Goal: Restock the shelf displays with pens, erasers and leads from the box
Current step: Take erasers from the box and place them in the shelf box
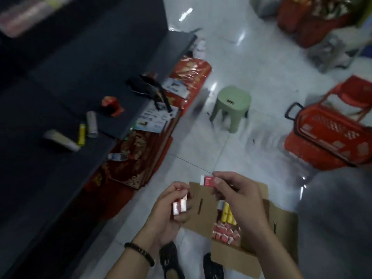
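An open cardboard box [203,216] stands on the floor by my feet, holding small red-and-white packs [225,232] and yellow packs [228,213]. My left hand [171,210] grips a couple of small red-and-white erasers [180,205] left of the box. My right hand [239,200] is raised over the box and pinches one red-and-white eraser [207,180] between thumb and fingers. The dark shelf [66,93] runs along the left, with a few loose items [91,123] lying on it.
A green plastic stool [231,106] stands on the white tiled floor ahead. Red shopping baskets [330,135] sit to the right. Red decorated packs [138,156] lie stacked on the floor against the shelf base. A grey shape [338,218] fills the lower right.
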`<state>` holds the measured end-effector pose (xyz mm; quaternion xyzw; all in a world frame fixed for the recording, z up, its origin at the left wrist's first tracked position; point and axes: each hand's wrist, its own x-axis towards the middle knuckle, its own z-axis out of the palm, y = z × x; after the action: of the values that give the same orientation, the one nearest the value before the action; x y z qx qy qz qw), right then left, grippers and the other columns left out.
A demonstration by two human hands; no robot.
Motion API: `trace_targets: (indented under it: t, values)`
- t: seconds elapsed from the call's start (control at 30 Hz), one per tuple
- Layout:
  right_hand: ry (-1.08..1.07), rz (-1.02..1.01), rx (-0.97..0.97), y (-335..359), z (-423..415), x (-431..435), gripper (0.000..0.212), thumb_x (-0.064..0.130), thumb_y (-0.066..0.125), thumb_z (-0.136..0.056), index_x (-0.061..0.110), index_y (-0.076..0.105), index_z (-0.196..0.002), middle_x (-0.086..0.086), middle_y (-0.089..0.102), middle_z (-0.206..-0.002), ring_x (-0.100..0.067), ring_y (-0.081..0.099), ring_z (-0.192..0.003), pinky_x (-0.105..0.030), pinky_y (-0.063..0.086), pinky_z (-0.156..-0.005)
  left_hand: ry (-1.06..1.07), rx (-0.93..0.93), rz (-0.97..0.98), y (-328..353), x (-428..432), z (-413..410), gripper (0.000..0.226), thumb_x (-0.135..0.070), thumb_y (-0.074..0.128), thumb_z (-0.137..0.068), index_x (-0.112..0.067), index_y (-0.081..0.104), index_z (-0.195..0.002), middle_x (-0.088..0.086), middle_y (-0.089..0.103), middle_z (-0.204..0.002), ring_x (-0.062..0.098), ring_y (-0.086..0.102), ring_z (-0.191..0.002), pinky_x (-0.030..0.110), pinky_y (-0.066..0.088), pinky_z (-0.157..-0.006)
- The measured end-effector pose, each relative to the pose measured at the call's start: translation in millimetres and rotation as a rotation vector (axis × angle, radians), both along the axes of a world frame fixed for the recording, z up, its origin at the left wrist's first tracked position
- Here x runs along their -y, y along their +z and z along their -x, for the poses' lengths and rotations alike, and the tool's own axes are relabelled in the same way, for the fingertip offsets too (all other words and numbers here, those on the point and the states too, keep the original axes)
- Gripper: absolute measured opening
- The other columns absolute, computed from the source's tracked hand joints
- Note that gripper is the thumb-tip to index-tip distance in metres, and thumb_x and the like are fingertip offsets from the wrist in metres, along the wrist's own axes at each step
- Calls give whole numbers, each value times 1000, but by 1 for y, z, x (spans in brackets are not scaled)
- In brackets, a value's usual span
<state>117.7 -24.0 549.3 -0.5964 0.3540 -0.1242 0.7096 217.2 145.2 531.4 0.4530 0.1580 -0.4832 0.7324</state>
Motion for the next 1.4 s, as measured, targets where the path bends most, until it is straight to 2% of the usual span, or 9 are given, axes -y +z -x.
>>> trace_targets:
  t: [0.1,0.17,0.33,0.47,0.57,0.73,1.0,1.23,1.4]
  values:
    - [141,-32,109,54,-19,-44,12,1,71,-97,6,81,-99,-14,80,-84,-20,75,-72,-23,58,-66,151,-127,134,59,-48,3,8,-11,68,-84,-11,61,-88,11,55,-85,12,53,-57,13,30,-29]
    - [270,-6,174,86,-32,-77,10,1,72,-97,5,81,-96,-13,81,-88,-25,76,-77,-26,59,-69,230,-115,173,90,-81,8,20,-22,77,-80,-11,63,-90,9,57,-85,11,55,-56,12,29,-29]
    - [520,281,336,153,-65,-174,22,-4,86,-82,18,85,-84,2,78,-93,-10,69,-76,-22,52,-70,273,254,-24,156,-183,7,54,-50,73,-87,-7,71,-119,5,57,-85,9,50,-58,14,25,-34]
    - [666,294,431,190,-83,-271,30,-2,88,-81,21,81,-99,0,79,-96,-19,76,-90,-40,64,-82,312,491,-43,198,-290,5,39,-47,69,-97,-10,75,-111,6,60,-83,12,50,-60,17,28,-35]
    - [758,352,502,209,-94,-348,32,2,89,-81,25,80,-102,0,80,-97,-21,77,-93,-47,63,-88,370,632,-102,223,-372,8,28,-37,76,-95,-9,70,-96,10,53,-81,15,48,-57,17,25,-36]
    - [832,785,811,235,-119,-465,24,10,93,-78,23,82,-95,17,77,-103,-5,74,-98,-27,59,-81,462,787,-232,257,-498,10,21,-27,69,-95,-8,67,-87,10,51,-74,16,47,-53,16,24,-38]
    - [944,837,1015,264,-179,-602,19,12,93,-80,18,82,-95,14,75,-104,-6,74,-92,-23,59,-76,579,883,-384,286,-635,-11,27,-36,69,-98,-10,75,-95,13,50,-77,17,49,-53,22,30,-40]
    - [937,903,1013,281,-276,-661,10,13,89,-84,16,81,-88,14,75,-99,-2,73,-92,-23,59,-77,603,1010,-750,295,-700,-83,19,-32,70,-101,-21,76,-87,7,55,-59,23,47,-48,31,38,-44]
    - [904,933,940,295,-372,-682,10,11,90,-82,18,83,-85,17,75,-93,-1,72,-87,-19,57,-74,535,1228,-1145,303,-727,-166,8,-38,77,-95,-38,75,-87,-12,67,-69,2,57,-58,18,46,-54]
